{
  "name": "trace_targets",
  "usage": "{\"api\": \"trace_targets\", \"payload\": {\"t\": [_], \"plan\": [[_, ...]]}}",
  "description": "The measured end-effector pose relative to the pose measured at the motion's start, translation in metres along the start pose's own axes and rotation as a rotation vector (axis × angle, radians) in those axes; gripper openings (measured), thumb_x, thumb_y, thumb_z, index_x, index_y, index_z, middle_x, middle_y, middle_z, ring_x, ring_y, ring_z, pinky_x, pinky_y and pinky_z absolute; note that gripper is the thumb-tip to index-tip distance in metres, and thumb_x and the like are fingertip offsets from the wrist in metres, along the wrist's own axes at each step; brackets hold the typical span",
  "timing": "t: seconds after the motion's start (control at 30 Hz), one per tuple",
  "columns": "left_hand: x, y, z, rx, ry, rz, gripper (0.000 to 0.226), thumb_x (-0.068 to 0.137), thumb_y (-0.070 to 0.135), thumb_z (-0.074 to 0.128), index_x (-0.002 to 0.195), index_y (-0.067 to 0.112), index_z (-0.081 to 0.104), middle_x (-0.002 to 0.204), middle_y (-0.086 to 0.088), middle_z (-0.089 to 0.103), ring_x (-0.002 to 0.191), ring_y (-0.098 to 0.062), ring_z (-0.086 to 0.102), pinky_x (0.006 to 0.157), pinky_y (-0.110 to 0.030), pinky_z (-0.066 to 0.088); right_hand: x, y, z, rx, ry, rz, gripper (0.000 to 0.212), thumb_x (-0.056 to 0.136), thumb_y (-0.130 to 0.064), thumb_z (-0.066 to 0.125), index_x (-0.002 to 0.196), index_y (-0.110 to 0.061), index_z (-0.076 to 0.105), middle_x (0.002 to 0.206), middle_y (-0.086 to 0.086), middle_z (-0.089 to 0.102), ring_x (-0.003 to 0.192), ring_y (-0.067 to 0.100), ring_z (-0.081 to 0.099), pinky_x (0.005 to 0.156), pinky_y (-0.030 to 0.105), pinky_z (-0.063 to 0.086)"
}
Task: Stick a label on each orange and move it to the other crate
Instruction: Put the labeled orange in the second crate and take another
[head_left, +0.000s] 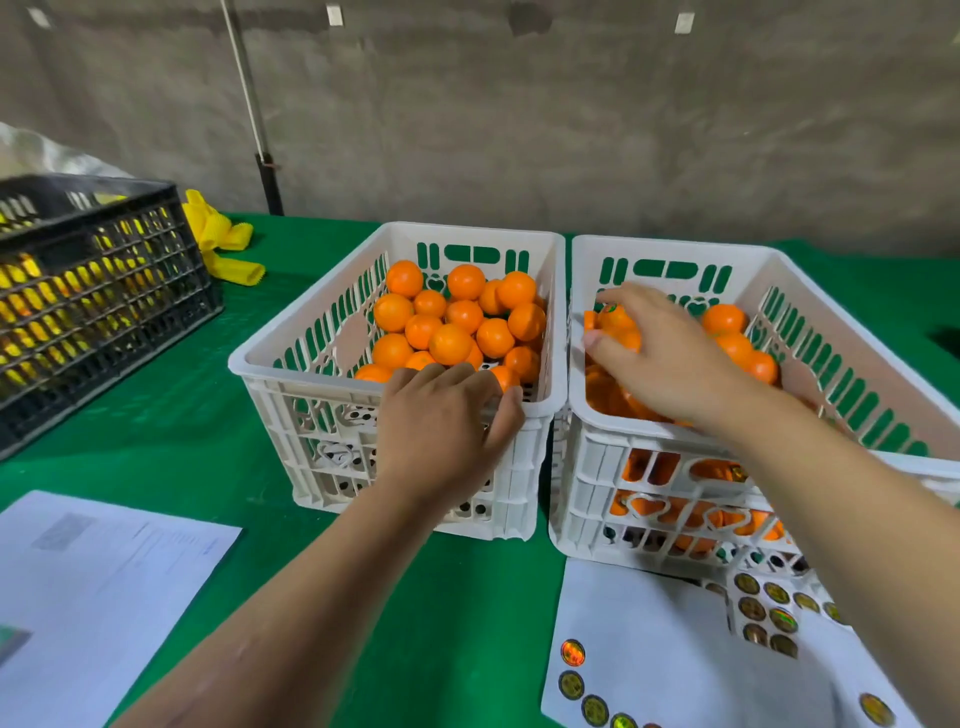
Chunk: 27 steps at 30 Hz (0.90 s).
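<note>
My right hand (670, 348) sets a labelled orange (613, 317) into the right crate (582, 415), fingers loosely curled round it. My left hand (447, 415) reaches into the left crate (291, 364); fingers hidden, grip unclear. Next, I'd judge, lift an unlabelled orange and fetch a sticker from the label sheet (649, 649), lower right.

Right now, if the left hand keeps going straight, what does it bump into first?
Probably the oranges heaped in the left crate. The left hand is over the near rim, fingers pointing in; depth is hard to judge.
</note>
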<state>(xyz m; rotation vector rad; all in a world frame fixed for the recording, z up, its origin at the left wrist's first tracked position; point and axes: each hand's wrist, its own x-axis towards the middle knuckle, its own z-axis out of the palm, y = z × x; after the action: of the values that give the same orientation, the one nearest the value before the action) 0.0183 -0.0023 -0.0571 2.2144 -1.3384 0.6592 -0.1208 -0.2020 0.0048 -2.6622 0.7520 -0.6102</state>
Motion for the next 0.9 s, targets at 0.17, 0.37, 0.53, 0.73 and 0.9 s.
{"api": "trace_targets", "payload": {"t": [0.17,0.37,0.53,0.73,0.9], "plan": [[0.037,-0.016,-0.013,0.036,-0.502,-0.017,0.060,0.092,0.069,0.016,0.072,0.023,0.049,0.063,0.004,0.050,0.056,-0.013,0.048,0.056,-0.028,0.030,-0.032,-0.026,0.012,-0.060,-0.160,-0.151,0.076,0.092,-0.080,0.031,0.157,-0.040,0.027,0.171,-0.006,0.010,0.156,0.017,0.012,0.123,0.045,0.017],[0.141,-0.039,0.039,0.145,-0.734,0.082,0.028,0.100,0.034,0.045,0.075,0.024,0.049,0.072,0.001,0.046,0.063,-0.014,0.041,0.056,-0.035,0.033,-0.035,-0.028,0.025,-0.263,-0.095,-0.124,0.083,0.090,-0.085,0.018,0.159,-0.041,0.014,0.171,-0.004,0.005,0.156,0.022,0.011,0.122,0.046,0.020],[0.180,-0.078,0.115,0.634,-0.944,0.398,0.040,0.097,0.038,0.065,0.134,0.028,0.054,0.127,-0.006,0.051,0.103,-0.027,0.054,0.078,-0.045,0.056,-0.034,-0.027,0.027,-0.291,-0.029,-0.083,0.086,0.087,-0.088,0.017,0.158,-0.040,0.020,0.171,-0.005,0.008,0.156,0.018,0.011,0.122,0.042,0.020],[0.192,-0.098,0.164,0.677,-0.953,0.436,0.052,0.101,0.045,0.057,0.147,0.037,0.034,0.132,-0.008,0.048,0.096,-0.029,0.063,0.067,-0.042,0.056,-0.034,-0.025,0.030,-0.307,0.032,-0.073,0.084,0.090,-0.083,0.022,0.159,-0.034,0.029,0.167,-0.001,0.023,0.153,0.020,0.021,0.120,0.039,0.027],[0.203,-0.088,0.151,0.550,-0.865,0.493,0.037,0.100,0.037,0.060,0.134,0.031,0.048,0.122,-0.006,0.045,0.096,-0.022,0.050,0.060,-0.033,0.039,-0.033,-0.026,0.032,-0.298,0.022,-0.066,0.084,0.089,-0.081,0.023,0.158,-0.034,0.029,0.167,-0.001,0.021,0.152,0.020,0.020,0.120,0.040,0.027]]}}
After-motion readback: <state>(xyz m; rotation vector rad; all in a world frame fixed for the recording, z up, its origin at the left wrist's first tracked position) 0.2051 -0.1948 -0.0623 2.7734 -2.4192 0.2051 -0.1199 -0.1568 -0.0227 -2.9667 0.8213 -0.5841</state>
